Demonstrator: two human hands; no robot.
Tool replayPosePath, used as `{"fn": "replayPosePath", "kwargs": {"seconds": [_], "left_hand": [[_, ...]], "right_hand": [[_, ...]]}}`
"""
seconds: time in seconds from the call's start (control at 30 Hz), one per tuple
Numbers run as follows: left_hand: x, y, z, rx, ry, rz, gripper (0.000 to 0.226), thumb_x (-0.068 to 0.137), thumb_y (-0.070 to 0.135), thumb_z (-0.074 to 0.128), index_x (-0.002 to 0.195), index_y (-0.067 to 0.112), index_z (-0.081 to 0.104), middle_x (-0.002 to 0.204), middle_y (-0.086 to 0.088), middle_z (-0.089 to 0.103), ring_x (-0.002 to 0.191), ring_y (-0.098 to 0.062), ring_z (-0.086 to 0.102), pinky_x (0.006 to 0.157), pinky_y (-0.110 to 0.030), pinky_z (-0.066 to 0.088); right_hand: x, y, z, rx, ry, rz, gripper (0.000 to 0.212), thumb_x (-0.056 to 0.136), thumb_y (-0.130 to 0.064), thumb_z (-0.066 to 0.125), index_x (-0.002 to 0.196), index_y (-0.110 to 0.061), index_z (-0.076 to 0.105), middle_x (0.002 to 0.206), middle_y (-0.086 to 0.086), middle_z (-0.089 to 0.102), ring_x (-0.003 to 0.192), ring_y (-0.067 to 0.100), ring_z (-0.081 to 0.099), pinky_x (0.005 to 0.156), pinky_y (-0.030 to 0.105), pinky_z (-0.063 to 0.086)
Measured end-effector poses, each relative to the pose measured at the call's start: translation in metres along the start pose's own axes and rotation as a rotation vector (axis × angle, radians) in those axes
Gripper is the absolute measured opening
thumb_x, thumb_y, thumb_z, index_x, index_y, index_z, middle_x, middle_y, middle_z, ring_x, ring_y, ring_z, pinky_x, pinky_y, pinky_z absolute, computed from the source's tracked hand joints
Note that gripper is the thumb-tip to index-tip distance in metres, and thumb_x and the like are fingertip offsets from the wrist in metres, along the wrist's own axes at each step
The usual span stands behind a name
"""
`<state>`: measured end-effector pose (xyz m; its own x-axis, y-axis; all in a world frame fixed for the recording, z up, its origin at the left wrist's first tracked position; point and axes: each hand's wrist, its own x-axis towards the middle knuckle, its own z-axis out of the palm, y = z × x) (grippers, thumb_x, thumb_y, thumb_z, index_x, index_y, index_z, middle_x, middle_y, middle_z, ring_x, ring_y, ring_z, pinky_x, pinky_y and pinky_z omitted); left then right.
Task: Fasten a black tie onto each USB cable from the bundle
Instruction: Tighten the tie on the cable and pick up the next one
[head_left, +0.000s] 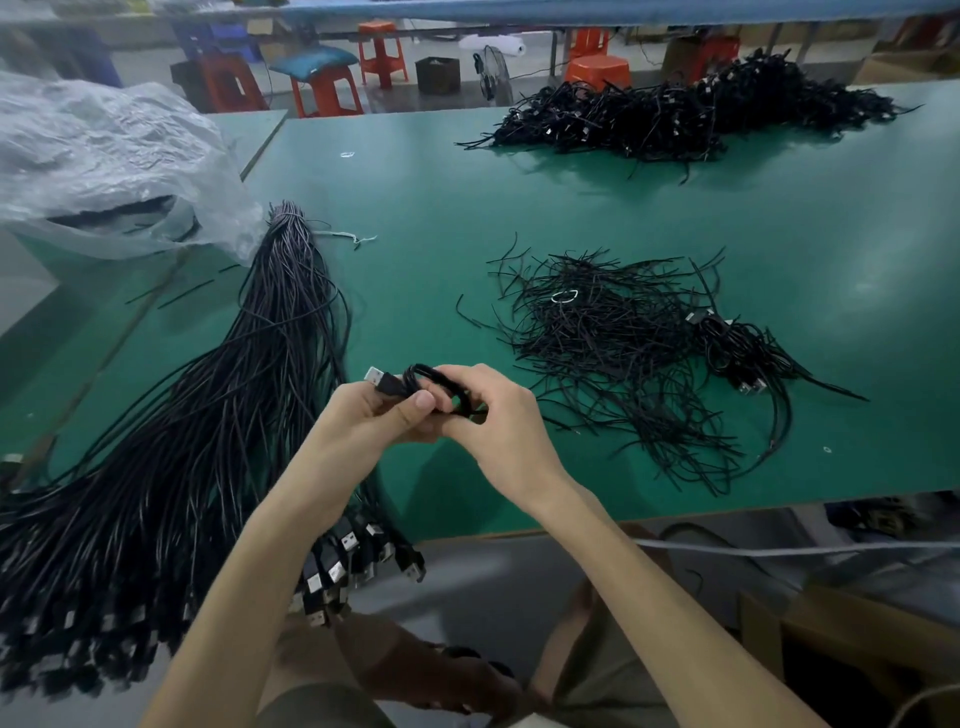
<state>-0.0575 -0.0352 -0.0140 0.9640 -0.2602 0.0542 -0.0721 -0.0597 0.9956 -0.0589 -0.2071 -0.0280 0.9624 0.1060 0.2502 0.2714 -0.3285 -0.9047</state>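
- Two hands meet just above the near part of the green bench (519, 208). The left hand (363, 415) pinches a coiled USB cable (441, 382), thumb on top, and its silver plug (375, 375) pokes out to the left. The right hand (493, 431) curls its fingers round the coil's other side. Both grips are clamped on it.
- Whether a tie is already round this coil cannot be told, because the fingers hide it.
- To the left, a thick bundle (208, 415) of straight, untied cables lies across the bench with its plugs hanging over the near edge. Much of the work appears to be left.
- To the right lies a loose heap of black ties (613, 343), with a few coiled cables (737, 343) at its right edge.
- Far back on the right sits a large pile of cables (701, 114), probably finished ones.
- A crumpled clear plastic bag (104, 156) sits far left.
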Motion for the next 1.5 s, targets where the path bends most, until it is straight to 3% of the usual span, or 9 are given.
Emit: {"fn": "replayPosePath", "kwargs": {"seconds": [0.17, 0.33, 0.5, 0.67, 0.83, 1.17, 1.27, 1.37, 1.5], "left_hand": [[0.003, -0.003, -0.002, 0.057, 0.095, 0.032, 0.016, 0.09, 0.019, 0.07, 0.098, 0.01, 0.08, 0.092, -0.008, 0.08, 0.082, -0.015, 0.071, 0.066, -0.021, 0.053], [0.005, -0.007, -0.005, 0.164, 0.196, -0.11, 0.022, 0.078, 0.043, 0.078, 0.074, 0.021, 0.08, 0.065, -0.003, 0.074, 0.057, -0.008, 0.066, 0.055, -0.016, 0.049], [0.01, -0.01, -0.015, 0.471, 0.216, -0.18, 0.04, 0.08, 0.059, 0.077, 0.079, 0.018, 0.073, 0.061, -0.001, 0.072, 0.056, -0.01, 0.059, 0.061, -0.031, 0.047], [0.01, -0.004, -0.029, 0.735, -0.016, -0.123, 0.056, 0.07, 0.078, 0.055, 0.087, 0.026, 0.067, 0.07, 0.009, 0.071, 0.059, -0.001, 0.059, 0.058, -0.017, 0.044], [0.012, -0.001, -0.034, 0.821, -0.267, -0.071, 0.049, 0.089, 0.073, 0.042, 0.096, 0.033, 0.068, 0.075, 0.017, 0.066, 0.064, 0.0, 0.06, 0.058, -0.016, 0.044], [0.024, -0.015, -0.013, 0.759, -0.33, -0.149, 0.045, 0.098, 0.068, 0.025, 0.093, 0.035, 0.056, 0.08, 0.005, 0.062, 0.065, -0.009, 0.055, 0.063, -0.028, 0.046], [0.023, -0.022, -0.011, 0.716, -0.299, -0.119, 0.045, 0.097, 0.069, 0.024, 0.092, 0.038, 0.055, 0.077, 0.002, 0.062, 0.059, -0.007, 0.05, 0.06, -0.025, 0.046], [0.023, -0.028, -0.007, 0.818, -0.209, -0.059, 0.044, 0.107, 0.056, 0.025, 0.09, 0.027, 0.055, 0.081, -0.001, 0.069, 0.067, -0.02, 0.06, 0.071, -0.043, 0.051], [0.028, -0.035, -0.005, 0.859, -0.008, 0.01, 0.043, 0.109, 0.047, 0.028, 0.078, 0.02, 0.043, 0.065, 0.002, 0.055, 0.058, -0.023, 0.049, 0.059, -0.04, 0.037]], "right_hand": [[0.005, -0.004, -0.005, -0.04, -0.018, -0.006, 0.03, 0.083, -0.008, 0.077, 0.112, -0.018, 0.076, 0.102, -0.005, 0.073, 0.096, 0.009, 0.064, 0.087, 0.021, 0.049], [0.004, -0.003, -0.001, -0.198, -0.086, -0.068, 0.018, 0.095, -0.008, 0.066, 0.108, -0.011, 0.078, 0.095, 0.004, 0.07, 0.092, 0.018, 0.066, 0.087, 0.034, 0.053], [0.001, 0.001, 0.001, -0.391, -0.126, -0.155, 0.023, 0.101, -0.002, 0.057, 0.118, -0.004, 0.072, 0.102, 0.008, 0.066, 0.1, 0.023, 0.063, 0.091, 0.04, 0.053], [0.005, 0.001, -0.007, -0.51, -0.279, -0.233, 0.024, 0.103, -0.002, 0.053, 0.119, -0.003, 0.071, 0.104, 0.009, 0.064, 0.101, 0.023, 0.059, 0.091, 0.042, 0.049], [0.008, 0.001, -0.012, -0.547, -0.374, -0.275, 0.026, 0.098, 0.008, 0.053, 0.113, -0.002, 0.072, 0.1, 0.01, 0.062, 0.094, 0.024, 0.06, 0.089, 0.041, 0.051], [0.028, 0.003, -0.016, -0.681, -0.4, -0.154, 0.037, 0.097, 0.005, 0.045, 0.124, -0.02, 0.044, 0.109, 0.006, 0.064, 0.096, 0.024, 0.061, 0.085, 0.04, 0.052], [0.031, 0.003, -0.019, -0.675, -0.447, -0.147, 0.027, 0.098, 0.0, 0.047, 0.119, -0.018, 0.046, 0.106, 0.006, 0.064, 0.096, 0.026, 0.06, 0.085, 0.041, 0.051], [0.034, 0.004, -0.019, -0.606, -0.47, -0.137, 0.016, 0.1, -0.01, 0.053, 0.115, -0.014, 0.053, 0.112, 0.004, 0.064, 0.104, 0.022, 0.058, 0.092, 0.043, 0.049], [0.03, 0.008, -0.019, -0.731, -0.293, -0.345, 0.047, 0.094, -0.022, 0.07, 0.137, -0.009, 0.056, 0.136, 0.004, 0.056, 0.127, 0.021, 0.047, 0.107, 0.036, 0.044]]}}
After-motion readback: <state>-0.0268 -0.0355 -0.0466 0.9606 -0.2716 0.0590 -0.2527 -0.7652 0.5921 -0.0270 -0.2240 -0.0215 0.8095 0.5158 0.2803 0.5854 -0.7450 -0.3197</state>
